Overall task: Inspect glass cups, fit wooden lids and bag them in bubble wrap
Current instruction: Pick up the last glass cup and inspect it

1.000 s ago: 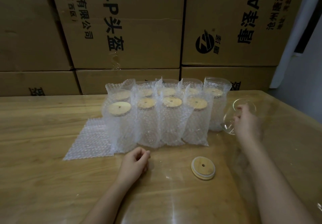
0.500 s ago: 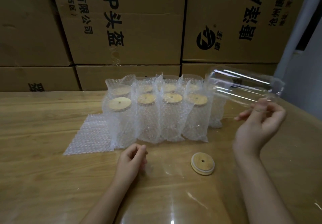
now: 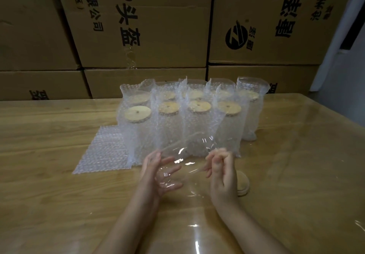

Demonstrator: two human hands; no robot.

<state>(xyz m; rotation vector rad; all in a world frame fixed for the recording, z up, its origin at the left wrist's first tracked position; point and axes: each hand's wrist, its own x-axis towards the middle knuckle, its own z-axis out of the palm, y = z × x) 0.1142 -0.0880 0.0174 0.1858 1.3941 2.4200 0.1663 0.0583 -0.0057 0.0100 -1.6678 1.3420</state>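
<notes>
1. The left hand (image 3: 160, 174) cradles the glass cup (image 3: 185, 159) with spread fingers, and the right hand (image 3: 223, 174) pinches it with curled fingers.
2. The cup's long axis seems to run hand to hand, slanting away rightward; blur hides the mouth.
3. The wooden lid (image 3: 243, 184) lies just outside the right hand, likely the hand to fetch it.
4. The flat bubble wrap (image 3: 102, 151) lies beyond the left hand.

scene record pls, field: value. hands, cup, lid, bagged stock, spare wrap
left hand: holds one end of the cup
right hand: pinches the cup's other end
cup: clear glass, tilted, off the table, no lid
lid: loose on table, partly behind right hand
bagged cups: two rows, upright, lids on
flat bag: on table, left of the rows
boxes: stacked behind table
</notes>
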